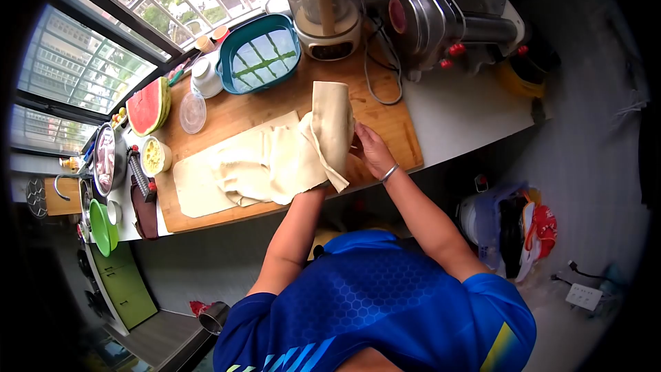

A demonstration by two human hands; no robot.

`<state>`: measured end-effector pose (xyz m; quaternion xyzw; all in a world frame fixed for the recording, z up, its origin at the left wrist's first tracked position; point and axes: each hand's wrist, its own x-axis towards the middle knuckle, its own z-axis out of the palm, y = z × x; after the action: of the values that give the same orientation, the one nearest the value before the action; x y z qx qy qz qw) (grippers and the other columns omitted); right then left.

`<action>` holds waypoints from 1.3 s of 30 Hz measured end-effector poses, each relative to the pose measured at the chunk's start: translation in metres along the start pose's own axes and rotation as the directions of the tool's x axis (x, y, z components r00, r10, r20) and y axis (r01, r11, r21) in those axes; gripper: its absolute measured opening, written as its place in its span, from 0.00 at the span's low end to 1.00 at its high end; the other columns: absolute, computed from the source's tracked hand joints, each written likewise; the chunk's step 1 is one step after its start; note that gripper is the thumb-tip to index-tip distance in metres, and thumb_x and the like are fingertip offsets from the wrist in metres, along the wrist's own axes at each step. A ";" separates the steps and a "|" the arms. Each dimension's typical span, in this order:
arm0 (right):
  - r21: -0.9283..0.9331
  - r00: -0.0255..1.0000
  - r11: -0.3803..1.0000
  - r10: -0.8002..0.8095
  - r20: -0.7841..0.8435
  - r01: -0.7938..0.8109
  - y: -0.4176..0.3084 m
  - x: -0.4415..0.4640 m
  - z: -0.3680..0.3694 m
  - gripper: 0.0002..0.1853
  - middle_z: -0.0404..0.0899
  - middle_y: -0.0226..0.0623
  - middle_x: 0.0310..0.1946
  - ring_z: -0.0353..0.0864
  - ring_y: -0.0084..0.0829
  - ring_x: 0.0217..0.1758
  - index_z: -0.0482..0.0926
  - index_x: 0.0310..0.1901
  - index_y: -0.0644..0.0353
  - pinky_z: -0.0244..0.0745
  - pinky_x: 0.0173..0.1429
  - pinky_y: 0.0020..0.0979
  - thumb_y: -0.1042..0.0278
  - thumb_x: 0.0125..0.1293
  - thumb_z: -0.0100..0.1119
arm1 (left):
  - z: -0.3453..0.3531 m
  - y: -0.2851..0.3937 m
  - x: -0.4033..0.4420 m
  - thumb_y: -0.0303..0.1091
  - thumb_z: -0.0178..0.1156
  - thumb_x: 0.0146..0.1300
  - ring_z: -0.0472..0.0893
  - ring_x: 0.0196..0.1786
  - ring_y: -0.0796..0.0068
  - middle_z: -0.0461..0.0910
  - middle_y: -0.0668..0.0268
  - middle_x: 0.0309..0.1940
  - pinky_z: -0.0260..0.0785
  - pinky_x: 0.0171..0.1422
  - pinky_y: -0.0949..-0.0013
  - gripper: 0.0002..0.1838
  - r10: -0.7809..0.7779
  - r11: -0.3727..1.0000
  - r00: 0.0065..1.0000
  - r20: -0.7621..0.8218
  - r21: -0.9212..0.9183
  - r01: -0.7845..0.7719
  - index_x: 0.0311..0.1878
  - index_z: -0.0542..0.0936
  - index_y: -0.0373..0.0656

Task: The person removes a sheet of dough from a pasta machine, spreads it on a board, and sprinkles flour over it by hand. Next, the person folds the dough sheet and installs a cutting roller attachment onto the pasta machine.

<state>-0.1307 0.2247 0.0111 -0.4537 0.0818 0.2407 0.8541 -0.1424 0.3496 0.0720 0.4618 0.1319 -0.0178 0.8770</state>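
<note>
A long pale dough sheet (265,165) lies partly flat and partly rumpled along a wooden board (406,134). Its right end rises in a thick folded or rolled section (332,120). At that section's right side is my right hand (373,151), with a bracelet on the wrist; its fingers curl against the dough and their tips are partly hidden. My left forearm reaches under the near edge of the dough, which covers my left hand, so its fingers do not show.
A teal basin (258,54) stands behind the dough, beside a blender-like appliance (322,10). A metal roller machine (447,21) with a cable is at the right. Cut watermelon (148,107), a tub of yellow food (155,156) and a green bowl (103,227) line the left.
</note>
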 end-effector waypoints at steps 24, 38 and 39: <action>-0.450 0.835 0.830 -0.479 -0.270 0.330 -0.090 0.012 -0.114 0.15 0.75 0.31 0.34 0.72 0.18 0.35 0.70 0.43 0.67 0.68 0.41 0.20 0.63 0.61 0.55 | -0.091 0.050 0.003 0.26 0.53 0.56 0.69 0.52 0.72 0.69 0.60 0.52 0.60 0.57 0.72 0.20 0.352 0.433 0.892 0.282 0.796 -0.423 0.53 0.67 0.36; -0.550 0.890 0.790 -0.424 -0.167 0.272 -0.169 -0.031 -0.137 0.17 0.74 0.31 0.38 0.72 0.19 0.39 0.69 0.47 0.65 0.68 0.44 0.21 0.62 0.62 0.53 | -0.095 0.032 0.003 0.27 0.52 0.58 0.67 0.54 0.74 0.67 0.59 0.54 0.58 0.59 0.72 0.20 0.144 0.586 0.936 0.320 0.735 -0.341 0.54 0.66 0.36; -0.572 0.864 0.772 -0.460 -0.203 0.277 -0.176 -0.031 -0.155 0.18 0.74 0.31 0.39 0.72 0.19 0.39 0.68 0.48 0.66 0.68 0.44 0.21 0.62 0.61 0.54 | -0.090 0.006 0.000 0.28 0.52 0.58 0.68 0.52 0.73 0.68 0.59 0.53 0.60 0.57 0.71 0.20 0.022 0.691 0.958 0.286 0.688 -0.221 0.54 0.66 0.36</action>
<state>-0.0597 0.0049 0.0625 -0.7097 0.0637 -0.0010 0.7016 -0.1610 0.4258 0.0283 0.7664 -0.0305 -0.0682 0.6380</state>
